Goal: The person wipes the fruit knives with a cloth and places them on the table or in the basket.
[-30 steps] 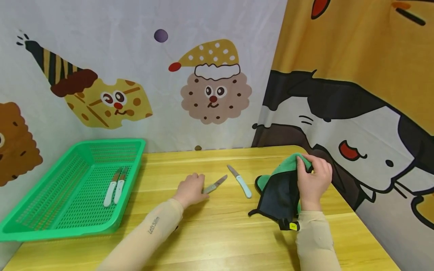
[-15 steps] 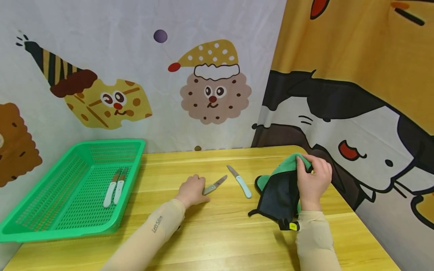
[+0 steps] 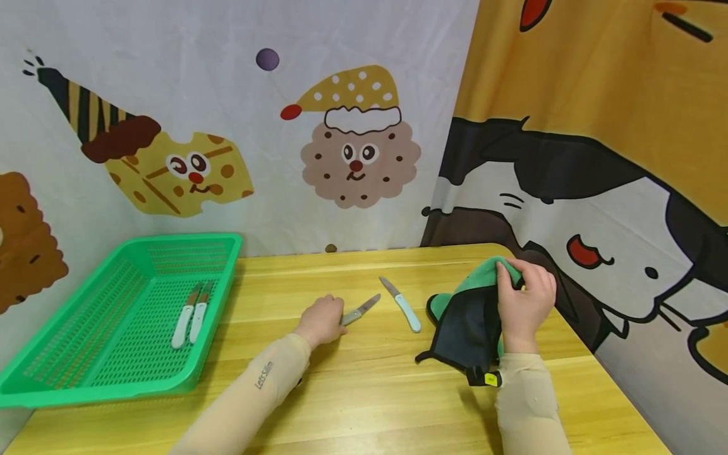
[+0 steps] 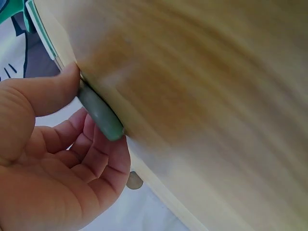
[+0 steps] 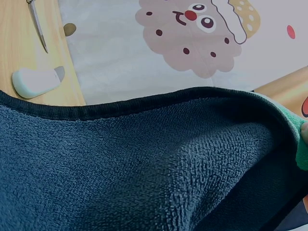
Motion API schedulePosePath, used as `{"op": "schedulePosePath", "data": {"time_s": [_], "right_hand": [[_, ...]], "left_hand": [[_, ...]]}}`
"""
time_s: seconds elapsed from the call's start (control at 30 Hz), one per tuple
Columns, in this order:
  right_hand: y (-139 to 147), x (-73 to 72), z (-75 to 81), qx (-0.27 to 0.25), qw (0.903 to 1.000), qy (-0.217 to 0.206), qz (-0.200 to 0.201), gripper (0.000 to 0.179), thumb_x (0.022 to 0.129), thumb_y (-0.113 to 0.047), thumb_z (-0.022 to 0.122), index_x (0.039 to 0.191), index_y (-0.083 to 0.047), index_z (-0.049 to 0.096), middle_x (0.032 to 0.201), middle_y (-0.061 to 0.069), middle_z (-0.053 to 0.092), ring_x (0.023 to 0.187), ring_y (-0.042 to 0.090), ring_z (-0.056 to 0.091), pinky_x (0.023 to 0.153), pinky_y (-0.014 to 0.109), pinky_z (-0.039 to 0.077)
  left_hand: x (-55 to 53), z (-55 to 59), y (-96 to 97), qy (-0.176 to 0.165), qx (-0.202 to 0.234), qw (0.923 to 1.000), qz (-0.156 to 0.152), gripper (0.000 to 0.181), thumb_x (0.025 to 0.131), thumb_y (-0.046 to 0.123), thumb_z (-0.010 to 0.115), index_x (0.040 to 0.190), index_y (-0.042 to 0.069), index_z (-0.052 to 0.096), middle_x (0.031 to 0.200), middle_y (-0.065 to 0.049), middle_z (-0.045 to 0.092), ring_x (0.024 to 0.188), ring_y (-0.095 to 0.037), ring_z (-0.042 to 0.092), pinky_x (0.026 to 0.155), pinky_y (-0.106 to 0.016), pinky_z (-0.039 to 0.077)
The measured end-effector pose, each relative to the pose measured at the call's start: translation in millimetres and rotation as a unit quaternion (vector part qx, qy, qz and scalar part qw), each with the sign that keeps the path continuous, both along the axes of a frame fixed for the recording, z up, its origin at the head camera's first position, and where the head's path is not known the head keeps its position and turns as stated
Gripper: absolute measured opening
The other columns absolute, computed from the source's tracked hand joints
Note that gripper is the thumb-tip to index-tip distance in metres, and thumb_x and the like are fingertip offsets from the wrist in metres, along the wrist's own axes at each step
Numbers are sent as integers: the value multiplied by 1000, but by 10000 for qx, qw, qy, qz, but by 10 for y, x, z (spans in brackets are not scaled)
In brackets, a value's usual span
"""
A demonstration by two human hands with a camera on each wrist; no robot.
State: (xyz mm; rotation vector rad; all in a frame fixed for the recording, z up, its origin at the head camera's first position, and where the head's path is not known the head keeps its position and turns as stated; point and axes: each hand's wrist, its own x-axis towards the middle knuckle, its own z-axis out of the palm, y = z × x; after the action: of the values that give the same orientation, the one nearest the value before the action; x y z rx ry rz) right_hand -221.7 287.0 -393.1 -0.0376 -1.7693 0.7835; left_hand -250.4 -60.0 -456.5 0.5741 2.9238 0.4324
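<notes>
My left hand [image 3: 321, 319] rests low over the middle of the table at a small knife [image 3: 364, 308], whose blade points to the upper right. In the left wrist view, thumb and fingers pinch its grey-green handle [image 4: 101, 113] from both sides. To the right lies another knife [image 3: 405, 309] with a pale blue handle. My right hand [image 3: 527, 303] pinches the raised top edge of a cloth [image 3: 466, 325], green on one face and dark blue-grey on the other, edged in black. The dark, fuzzy face of the cloth [image 5: 120, 163] fills much of the right wrist view.
A green perforated basket [image 3: 205, 366] stands on the left of the wooden table [image 3: 370, 404], with two white-handled knives [image 3: 183, 325] inside. Behind the table hangs a printed curtain [image 3: 273, 189] with cartoon figures. The table's right edge runs past my right forearm.
The left thumb has drawn in slightly toward the knife handle. The right hand and the cloth stay in the same place, and the knives on the table have hardly moved.
</notes>
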Motion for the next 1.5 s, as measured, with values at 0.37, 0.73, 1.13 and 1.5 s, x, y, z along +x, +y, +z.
{"op": "schedulePosePath", "data": {"time_s": [0.37,0.73,1.13,1.5], "right_hand": [[-1,8,6,37,10000,-39,14,15,84,-12,81,93,0,78,87,16,69,84,35,57,80,31,36],[-6,7,15,88,9999,-40,32,16,85,-12,80,94,1,77,88,18,69,84,36,57,81,31,36],[-14,9,16,90,9999,-16,63,15,85,-13,80,94,0,77,88,17,69,84,35,57,81,30,36],[-179,17,47,429,9981,64,442,13,83,-7,80,93,0,77,87,16,69,82,34,58,80,30,35]], "left_hand": [[27,10,20,75,60,9999,-137,21,86,12,78,84,7,57,77,-5,51,72,-23,52,66,-39,50],[15,55,-42,-296,1242,9916,188,10,92,8,70,101,5,66,88,-6,59,78,-20,52,70,-38,49],[88,145,-112,-1489,3846,9084,688,17,100,3,56,116,-5,57,100,-17,60,83,-29,66,70,-38,58],[206,276,-127,-2535,5953,7604,561,37,105,4,47,140,-8,46,120,-29,58,93,-27,66,86,-47,56]]}}
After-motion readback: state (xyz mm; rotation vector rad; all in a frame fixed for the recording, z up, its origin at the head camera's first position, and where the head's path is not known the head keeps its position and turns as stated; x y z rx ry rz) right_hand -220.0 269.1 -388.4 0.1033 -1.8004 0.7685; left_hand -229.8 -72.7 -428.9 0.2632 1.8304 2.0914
